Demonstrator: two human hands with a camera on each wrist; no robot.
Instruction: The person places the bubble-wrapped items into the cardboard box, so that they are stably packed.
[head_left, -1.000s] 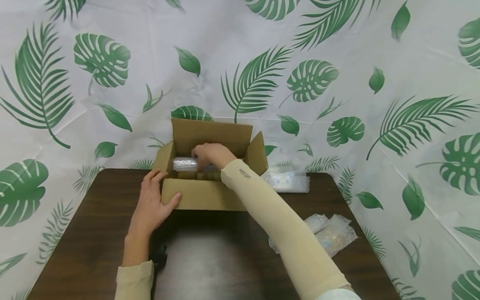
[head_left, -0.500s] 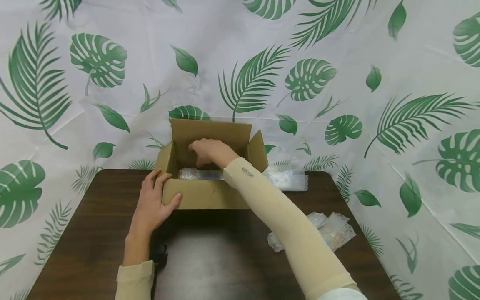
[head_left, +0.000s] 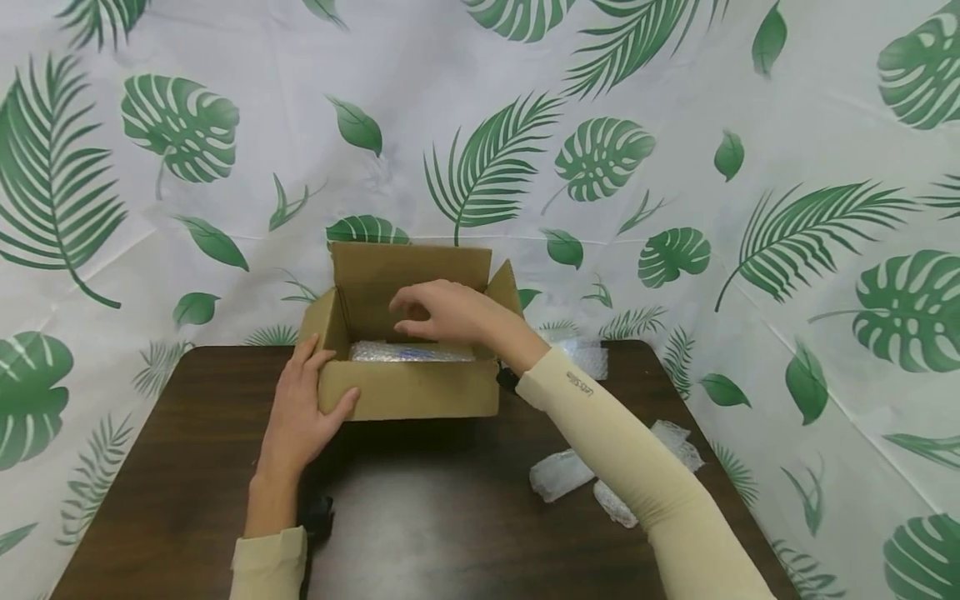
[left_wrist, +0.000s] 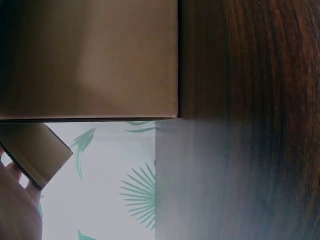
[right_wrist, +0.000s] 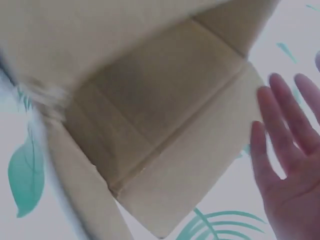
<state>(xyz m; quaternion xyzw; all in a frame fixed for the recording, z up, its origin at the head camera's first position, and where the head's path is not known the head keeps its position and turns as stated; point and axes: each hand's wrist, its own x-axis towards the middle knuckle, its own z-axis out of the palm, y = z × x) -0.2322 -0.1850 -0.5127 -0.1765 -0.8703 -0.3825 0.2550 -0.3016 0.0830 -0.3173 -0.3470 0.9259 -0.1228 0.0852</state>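
An open cardboard box (head_left: 408,392) stands at the back of the table with its flaps up. Inside it lies a clear bubble-wrapped package (head_left: 375,352) with some blue showing. My left hand (head_left: 296,408) grips the box's front left corner, thumb on the front wall and fingers at the left flap; the left wrist view catches part of that hand (left_wrist: 20,205) at a flap. Over the box opening hovers my right hand (head_left: 453,312), fingers loosely bent and holding nothing. In the right wrist view this hand (right_wrist: 295,165) appears with fingers spread beside the box's flaps.
Bubble-wrapped packages (head_left: 561,475) lie on the right side of the dark wooden table (head_left: 420,517), partly hidden by the right forearm. Another bubble-wrapped piece (head_left: 592,360) sits right of the box. A leaf-print sheet (head_left: 480,100) hangs behind the table.
A second ago the right hand held a bubble-wrapped package inside the box. The package now lies lower in the box, and the emptied hand has lifted and shifted right. The left hand keeps its grip.
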